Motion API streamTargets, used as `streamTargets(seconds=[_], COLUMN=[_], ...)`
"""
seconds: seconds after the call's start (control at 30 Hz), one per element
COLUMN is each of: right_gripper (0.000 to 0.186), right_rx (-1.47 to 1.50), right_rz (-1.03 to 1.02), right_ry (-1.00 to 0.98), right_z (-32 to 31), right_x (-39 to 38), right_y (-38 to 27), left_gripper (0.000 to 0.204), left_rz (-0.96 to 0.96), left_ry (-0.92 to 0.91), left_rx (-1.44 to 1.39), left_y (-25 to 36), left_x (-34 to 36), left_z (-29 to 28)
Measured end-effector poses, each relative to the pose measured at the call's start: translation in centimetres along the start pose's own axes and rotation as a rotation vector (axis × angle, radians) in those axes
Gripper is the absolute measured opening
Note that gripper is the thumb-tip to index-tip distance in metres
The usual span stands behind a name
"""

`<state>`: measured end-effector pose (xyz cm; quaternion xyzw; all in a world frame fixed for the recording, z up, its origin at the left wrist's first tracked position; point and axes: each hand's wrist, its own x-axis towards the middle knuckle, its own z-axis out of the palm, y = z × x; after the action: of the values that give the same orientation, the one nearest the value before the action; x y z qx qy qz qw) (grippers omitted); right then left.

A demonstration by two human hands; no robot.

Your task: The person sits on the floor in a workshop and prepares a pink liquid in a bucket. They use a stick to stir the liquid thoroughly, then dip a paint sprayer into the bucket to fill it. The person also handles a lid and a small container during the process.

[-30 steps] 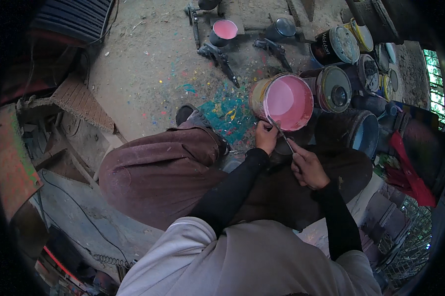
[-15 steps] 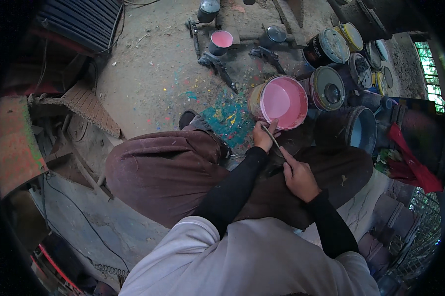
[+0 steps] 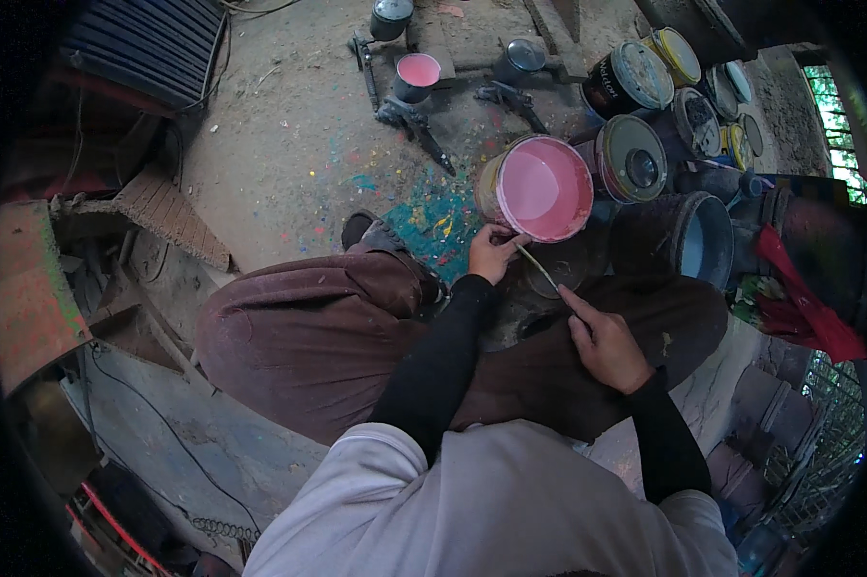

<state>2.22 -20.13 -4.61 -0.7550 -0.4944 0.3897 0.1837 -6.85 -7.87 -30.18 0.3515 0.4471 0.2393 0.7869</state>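
The person sits low on the ground, and the left hand (image 3: 491,254) is closed on the near rim of a big bucket of pink paint (image 3: 539,189), which stands just beyond the fingers. The right hand (image 3: 606,341) is closed around a thin stick (image 3: 539,269); the stick goes from this hand up toward the left hand and the rim of the bucket. To the right of both hands stands a dark bucket with a blue inside (image 3: 688,240), and several closed paint cans (image 3: 635,159) are further away behind it.
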Motion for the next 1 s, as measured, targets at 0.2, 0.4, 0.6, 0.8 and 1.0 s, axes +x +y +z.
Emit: streamTargets(seconds=[0.2, 0.4, 0.6, 0.8, 1.0], right_gripper=[0.045, 0.045, 0.047, 0.046, 0.045], right_rx=[0.044, 0.072, 0.674, 0.767, 0.750], right_rz=[-0.012, 0.023, 0.368, 0.361, 0.374], right_ry=[0.005, 0.020, -0.237, -0.096, 0.281], right_z=[-3.2, -6.3, -9.2, -11.0, -14.1], right_x=[-1.5, -3.4, -5.4, -7.6, -11.1], right_y=[1.2, 2.8, 3.5, 6.7, 10.1], left_gripper=[0.046, 0.059, 0.050, 0.048, 0.055], left_rz=[0.011, 0.030, -0.028, -0.130, 0.164], left_ry=[0.031, 0.051, -0.041, -0.026, -0.577], left_rx=[0.322, 0.539, 0.331, 0.453, 1.031], left_y=[2.6, 3.7, 1.6, -1.6, -1.2], left_x=[0.0, 0.7, 2.0, 1.8, -2.1], left_z=[-0.2, 0.1, -1.5, -3.7, 6.6])
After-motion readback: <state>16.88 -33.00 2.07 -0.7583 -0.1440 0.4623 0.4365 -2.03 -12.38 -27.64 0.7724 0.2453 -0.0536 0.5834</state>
